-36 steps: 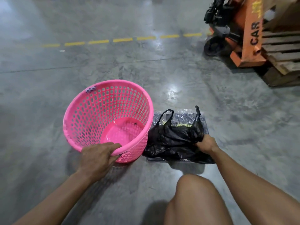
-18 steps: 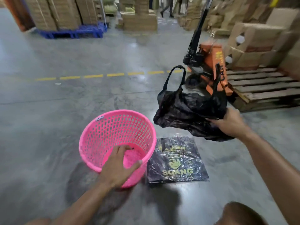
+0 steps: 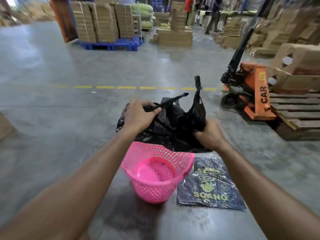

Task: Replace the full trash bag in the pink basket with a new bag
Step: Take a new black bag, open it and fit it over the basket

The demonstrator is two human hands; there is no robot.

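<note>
A polished grey concrete floor (image 3: 52, 118) runs through a warehouse, crossed by a dashed yellow line (image 3: 128, 87), with stacked cardboard boxes (image 3: 102, 21) on a blue pallet (image 3: 110, 45) far behind. To the right, an orange pallet jack (image 3: 251, 90) stands against a wooden pallet (image 3: 294, 110). Both arms reach forward and hold a crumpled black trash bag (image 3: 174, 125) in the air above the far rim of the pink basket (image 3: 155, 179). The left hand (image 3: 138, 116) pinches 1 of the bag's handle loops between thumb and fingers, while the right hand (image 3: 209, 134) is closed around bunched plastic at the bag's right edge; the other handle sticks upward. The basket stands on the floor, with no bag inside it. Just to its right, touching or nearly so, a flat printed pack of bags (image 3: 209, 186) lies on the floor.
</note>
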